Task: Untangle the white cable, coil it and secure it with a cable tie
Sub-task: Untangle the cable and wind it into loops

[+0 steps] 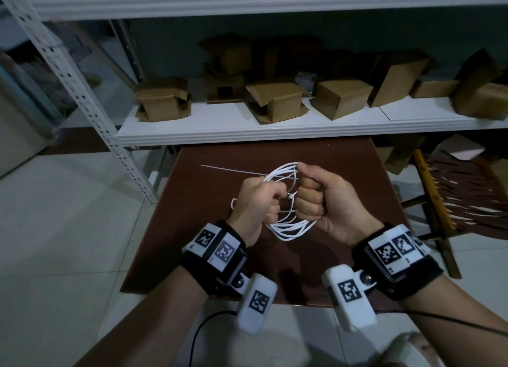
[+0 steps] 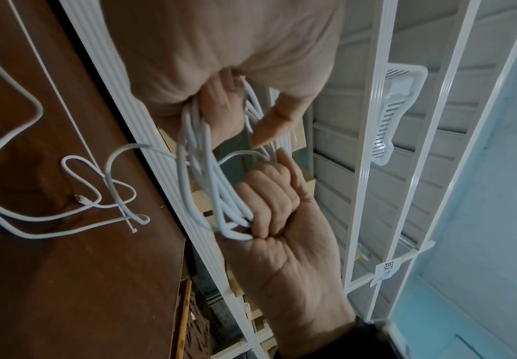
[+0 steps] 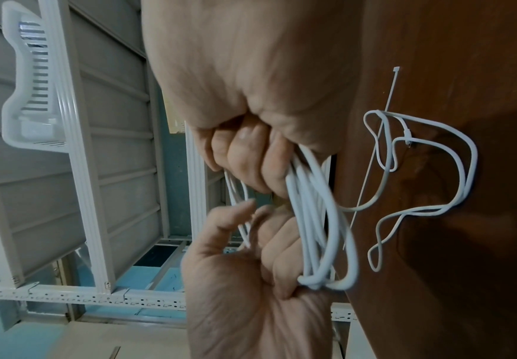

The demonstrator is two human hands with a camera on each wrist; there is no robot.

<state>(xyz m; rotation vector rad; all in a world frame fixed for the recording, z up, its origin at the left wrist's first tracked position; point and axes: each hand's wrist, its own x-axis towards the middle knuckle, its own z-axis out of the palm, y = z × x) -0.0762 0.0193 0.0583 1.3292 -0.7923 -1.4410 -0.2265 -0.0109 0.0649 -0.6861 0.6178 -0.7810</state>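
Observation:
The white cable is wound into a coil of several loops, held just above the brown table. My left hand grips the coil's left side, and my right hand is fisted round its right side. In the left wrist view the left hand pinches the strands while the right hand clasps the coil. A loose tail of cable with its connector lies on the table. The thin white cable tie lies flat on the table behind the hands, under the loose tail.
A white shelf with several cardboard boxes runs just behind the table. Its perforated upright slants down at the left. A wooden woven chair stands to the right. Pale floor tiles surround the table.

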